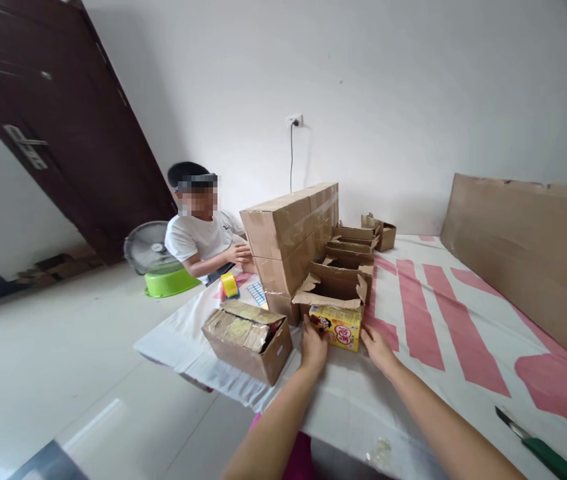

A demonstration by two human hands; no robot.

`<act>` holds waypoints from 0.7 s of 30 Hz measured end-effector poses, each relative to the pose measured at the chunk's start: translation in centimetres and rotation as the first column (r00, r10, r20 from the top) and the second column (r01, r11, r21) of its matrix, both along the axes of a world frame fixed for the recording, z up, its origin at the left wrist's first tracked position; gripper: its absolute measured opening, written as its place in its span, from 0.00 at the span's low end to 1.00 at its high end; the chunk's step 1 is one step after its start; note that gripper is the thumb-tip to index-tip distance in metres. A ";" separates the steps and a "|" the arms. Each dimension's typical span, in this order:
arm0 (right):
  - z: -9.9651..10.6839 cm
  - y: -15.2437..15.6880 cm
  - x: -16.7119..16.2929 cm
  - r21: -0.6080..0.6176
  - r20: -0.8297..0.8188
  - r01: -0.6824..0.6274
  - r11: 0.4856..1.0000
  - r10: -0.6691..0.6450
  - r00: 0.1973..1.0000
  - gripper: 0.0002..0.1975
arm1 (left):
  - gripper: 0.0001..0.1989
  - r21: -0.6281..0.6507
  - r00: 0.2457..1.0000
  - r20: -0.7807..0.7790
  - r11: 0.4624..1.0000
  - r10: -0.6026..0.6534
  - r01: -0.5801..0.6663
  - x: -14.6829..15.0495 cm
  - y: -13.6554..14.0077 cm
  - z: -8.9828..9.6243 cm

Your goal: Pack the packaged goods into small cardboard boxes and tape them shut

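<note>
A small yellow printed box (341,328) stands on the cloth-covered table, right in front of an open cardboard box (336,283). My left hand (315,347) grips its left side, and my right hand (378,347) presses against its right side. Both sets of fingers are partly hidden. Further open cardboard boxes (351,259) line up behind, beside a stacked wall of taped cartons (291,240). To the left of my hands lies a worn, taped cardboard box (248,337) with something red inside its torn end.
Across the table's left side sits a person (206,243) in a white shirt, near a yellow tape roll (230,285). A green-handled knife (538,447) lies at the lower right. A large cardboard sheet (528,253) stands at right; a fan (156,253) rests on the floor.
</note>
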State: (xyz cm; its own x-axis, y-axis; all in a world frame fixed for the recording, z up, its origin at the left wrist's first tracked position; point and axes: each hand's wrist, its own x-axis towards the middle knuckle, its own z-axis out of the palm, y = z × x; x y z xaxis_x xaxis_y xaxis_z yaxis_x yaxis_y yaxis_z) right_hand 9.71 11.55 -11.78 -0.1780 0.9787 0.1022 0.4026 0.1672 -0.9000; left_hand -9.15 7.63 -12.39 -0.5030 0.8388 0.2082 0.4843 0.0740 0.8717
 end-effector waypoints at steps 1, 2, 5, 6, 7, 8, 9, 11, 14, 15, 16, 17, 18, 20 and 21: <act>-0.1 -0.7 0.2 -0.004 -0.012 -0.008 1.000 0.008 1.000 0.24 | 0.44 -0.014 1.000 -0.012 1.000 0.006 -0.006 0.1 -0.3 0.0; -0.2 -1.5 0.5 -0.008 -0.027 -0.019 1.000 0.018 0.999 0.25 | 0.43 -0.027 1.000 -0.025 1.000 0.009 -0.009 0.3 -0.9 0.0; -0.6 -4.4 2.2 -0.008 -0.065 -0.050 0.999 0.049 0.997 0.27 | 0.40 -0.052 0.998 -0.061 0.999 -0.004 0.001 0.6 -3.8 -0.1; -0.8 -5.4 3.1 -0.009 -0.073 -0.052 0.999 0.051 0.996 0.27 | 0.39 -0.041 0.995 -0.091 0.998 -0.041 0.037 0.6 -5.2 -0.1; -1.1 -6.4 4.2 -0.017 -0.082 -0.049 0.999 0.047 0.995 0.26 | 0.37 -0.020 0.987 -0.134 0.996 -0.094 0.092 0.5 -6.7 0.1; -1.5 -7.3 5.2 -0.032 -0.096 -0.044 0.998 0.041 0.995 0.25 | 0.34 0.015 0.964 -0.207 0.984 -0.169 0.175 0.3 -8.3 0.4; -1.9 -8.1 6.3 -0.065 -0.122 -0.030 0.997 0.022 0.992 0.25 | 0.30 0.047 0.927 -0.289 0.963 -0.240 0.265 -0.1 -9.8 0.9; -3.2 -9.4 8.4 -0.175 -0.184 0.000 0.985 -0.033 0.982 0.24 | 0.21 0.104 0.866 -0.419 0.934 -0.272 0.343 -1.4 -12.3 2.4; -5.0 -10.7 10.5 -0.262 -0.250 0.050 0.964 -0.117 0.961 0.23 | 0.14 0.242 0.887 -0.460 0.954 -0.047 0.176 -5.0 -13.8 5.6; -5.5 -11.0 10.8 -0.260 -0.265 0.061 0.964 -0.132 0.955 0.23 | 0.14 0.301 0.902 -0.425 0.951 0.075 0.063 -6.6 -13.7 6.7; -5.8 -11.2 11.1 -0.253 -0.277 0.070 0.965 -0.141 0.950 0.22 | 0.14 0.344 0.908 -0.372 0.937 0.193 -0.058 -8.4 -13.4 7.8; -6.0 -11.4 11.2 -0.248 -0.284 0.078 0.966 -0.149 0.947 0.22 | 0.14 0.366 0.900 -0.292 0.907 0.324 -0.208 -10.4 -13.0 8.7; -6.1 -11.5 11.2 -0.247 -0.284 0.083 0.966 -0.153 0.947 0.22 | 0.15 0.350 0.872 -0.206 0.865 0.445 -0.359 -12.4 -12.5 9.5; -5.9 -11.7 11.1 -0.243 -0.268 0.090 0.966 -0.157 0.950 0.22 | 0.19 0.316 0.820 -0.130 0.807 0.557 -0.499 -16.3 -11.7 10.5; -5.7 -11.7 11.0 -0.238 -0.261 0.091 0.967 -0.154 0.953 0.21 | 0.21 0.284 0.805 -0.102 0.793 0.584 -0.539 -18.0 -11.5 10.8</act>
